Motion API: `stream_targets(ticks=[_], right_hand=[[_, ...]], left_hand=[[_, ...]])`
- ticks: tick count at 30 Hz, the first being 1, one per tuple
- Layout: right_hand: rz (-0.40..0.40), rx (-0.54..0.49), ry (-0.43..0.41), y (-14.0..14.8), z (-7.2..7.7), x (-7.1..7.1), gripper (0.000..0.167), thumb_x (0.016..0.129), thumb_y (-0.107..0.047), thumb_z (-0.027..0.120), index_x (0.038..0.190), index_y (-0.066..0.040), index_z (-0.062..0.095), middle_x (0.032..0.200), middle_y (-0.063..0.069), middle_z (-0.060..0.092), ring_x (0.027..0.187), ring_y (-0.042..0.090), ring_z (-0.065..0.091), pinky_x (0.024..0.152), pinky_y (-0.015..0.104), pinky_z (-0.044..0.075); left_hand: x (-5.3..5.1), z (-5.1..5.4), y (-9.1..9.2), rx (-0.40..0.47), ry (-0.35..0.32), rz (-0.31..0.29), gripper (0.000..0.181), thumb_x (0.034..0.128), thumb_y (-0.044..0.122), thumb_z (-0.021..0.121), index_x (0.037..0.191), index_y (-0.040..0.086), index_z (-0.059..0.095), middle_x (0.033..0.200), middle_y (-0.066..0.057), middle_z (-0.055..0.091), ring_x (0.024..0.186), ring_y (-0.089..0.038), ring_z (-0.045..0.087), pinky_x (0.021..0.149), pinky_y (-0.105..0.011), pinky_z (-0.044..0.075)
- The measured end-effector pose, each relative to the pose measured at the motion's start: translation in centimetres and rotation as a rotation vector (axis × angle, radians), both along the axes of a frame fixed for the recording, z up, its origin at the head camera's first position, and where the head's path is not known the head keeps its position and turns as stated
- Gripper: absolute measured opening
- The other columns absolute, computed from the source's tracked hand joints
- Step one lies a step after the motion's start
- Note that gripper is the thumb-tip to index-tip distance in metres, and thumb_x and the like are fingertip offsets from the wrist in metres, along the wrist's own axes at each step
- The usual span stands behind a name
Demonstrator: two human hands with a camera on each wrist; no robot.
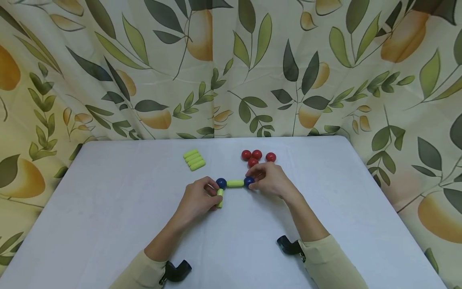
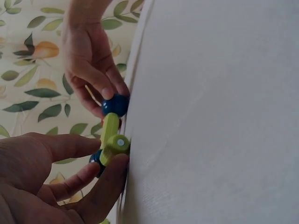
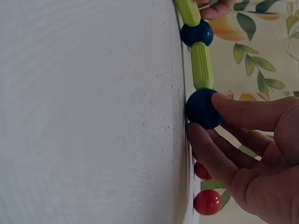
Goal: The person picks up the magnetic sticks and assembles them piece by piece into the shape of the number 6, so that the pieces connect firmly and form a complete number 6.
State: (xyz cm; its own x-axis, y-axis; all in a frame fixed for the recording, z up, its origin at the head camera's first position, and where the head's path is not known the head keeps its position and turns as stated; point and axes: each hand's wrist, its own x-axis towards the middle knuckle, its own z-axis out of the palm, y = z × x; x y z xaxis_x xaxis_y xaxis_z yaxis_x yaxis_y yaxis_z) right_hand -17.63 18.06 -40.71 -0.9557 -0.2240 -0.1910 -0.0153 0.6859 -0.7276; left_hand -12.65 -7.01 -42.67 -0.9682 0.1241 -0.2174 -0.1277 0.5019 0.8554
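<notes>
Two blue balls, the left one (image 1: pixel 221 183) and the right one (image 1: pixel 249 182), are joined by a yellow-green rod (image 1: pixel 235 183) lying crosswise. A second yellow-green rod (image 1: pixel 219 199) runs from the left ball toward the near side. My left hand (image 1: pixel 197 199) pinches this second rod; in the left wrist view its white-centred end (image 2: pixel 120 143) shows between thumb and finger. My right hand (image 1: pixel 271 179) grips the right ball between thumb and fingers, seen also in the right wrist view on the blue ball (image 3: pixel 203 109).
Several yellow-green rods (image 1: pixel 194 159) lie side by side toward the back, left of centre. Several red balls (image 1: pixel 253 163) sit just behind my right hand. A leaf-patterned curtain (image 1: pixel 231 80) hangs behind the white table (image 1: pixel 119 192).
</notes>
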Motion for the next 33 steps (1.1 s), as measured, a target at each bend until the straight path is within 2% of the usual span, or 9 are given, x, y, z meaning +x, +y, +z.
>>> stream_targets(ticks=[5, 9, 12, 15, 19, 22, 25, 33], right_hand=[[-0.001, -0.002, -0.009, -0.1, -0.3, 0.1, 0.026, 0.083, -0.008, 0.086, 0.108, -0.012, 0.079, 0.098, 0.008, 0.071, 0.089, 0.024, 0.062, 0.074, 0.030, 0.055], [-0.005, 0.000, -0.011, 0.0, -0.4, 0.2, 0.027, 0.083, -0.008, 0.086, 0.108, -0.013, 0.079, 0.098, 0.008, 0.071, 0.089, 0.024, 0.062, 0.074, 0.029, 0.055], [-0.009, -0.001, -0.006, 0.1, -0.3, 0.2, 0.027, 0.083, -0.008, 0.086, 0.108, -0.012, 0.079, 0.097, 0.008, 0.071, 0.088, 0.024, 0.062, 0.074, 0.030, 0.055], [-0.007, -0.002, -0.005, 0.2, -0.2, 0.2, 0.026, 0.083, -0.008, 0.086, 0.108, -0.012, 0.079, 0.097, 0.008, 0.071, 0.088, 0.024, 0.062, 0.075, 0.030, 0.055], [-0.006, 0.000, -0.003, 0.2, -0.2, 0.2, 0.027, 0.083, -0.008, 0.086, 0.109, -0.012, 0.079, 0.098, 0.008, 0.071, 0.088, 0.024, 0.062, 0.075, 0.030, 0.056], [-0.010, 0.000, -0.004, 0.2, -0.2, 0.1, 0.027, 0.083, -0.009, 0.086, 0.109, -0.012, 0.079, 0.099, 0.007, 0.072, 0.089, 0.024, 0.063, 0.075, 0.030, 0.056], [-0.012, -0.006, -0.015, 0.0, -0.2, 0.1, 0.028, 0.083, -0.009, 0.086, 0.110, -0.013, 0.079, 0.101, 0.007, 0.072, 0.091, 0.023, 0.063, 0.076, 0.029, 0.056], [-0.011, -0.003, -0.016, 0.1, 0.0, 0.1, 0.027, 0.084, -0.009, 0.086, 0.110, -0.013, 0.079, 0.102, 0.007, 0.073, 0.092, 0.023, 0.064, 0.077, 0.030, 0.057]], left_hand=[[-0.4, 0.2, -0.5, -0.091, 0.056, 0.006, 0.016, 0.0876, 0.013, 0.076, 0.102, 0.010, 0.069, 0.087, -0.003, 0.069, 0.064, -0.015, 0.065, 0.060, -0.028, 0.051], [-1.3, 0.8, -0.7, -0.137, 0.079, -0.008, 0.017, 0.0878, 0.013, 0.076, 0.104, 0.012, 0.070, 0.092, -0.004, 0.068, 0.073, -0.018, 0.063, 0.065, -0.030, 0.052], [-2.4, 1.2, -0.7, -0.165, 0.092, -0.062, 0.021, 0.0894, 0.015, 0.078, 0.109, 0.015, 0.071, 0.100, -0.003, 0.068, 0.086, -0.019, 0.063, 0.074, -0.032, 0.053], [-3.6, 1.6, -0.7, -0.188, 0.093, -0.152, 0.027, 0.0899, 0.016, 0.081, 0.115, 0.016, 0.072, 0.107, -0.002, 0.070, 0.095, -0.020, 0.064, 0.081, -0.033, 0.055], [-4.9, 1.8, -0.7, -0.184, 0.079, -0.274, 0.032, 0.0897, 0.016, 0.082, 0.121, 0.016, 0.073, 0.108, -0.002, 0.070, 0.095, -0.020, 0.064, 0.080, -0.032, 0.056], [-5.7, 1.7, -0.9, -0.164, 0.072, -0.341, 0.033, 0.0901, 0.016, 0.082, 0.122, 0.016, 0.074, 0.106, -0.002, 0.070, 0.094, -0.020, 0.063, 0.081, -0.032, 0.055], [-6.2, 1.4, -1.3, -0.161, 0.063, -0.375, 0.032, 0.0905, 0.015, 0.081, 0.122, 0.016, 0.075, 0.107, -0.001, 0.070, 0.094, -0.019, 0.063, 0.081, -0.031, 0.054], [-6.5, 1.2, -1.8, -0.132, 0.038, -0.395, 0.028, 0.0909, 0.015, 0.081, 0.119, 0.016, 0.078, 0.110, 0.000, 0.072, 0.095, -0.018, 0.063, 0.080, -0.029, 0.053]])
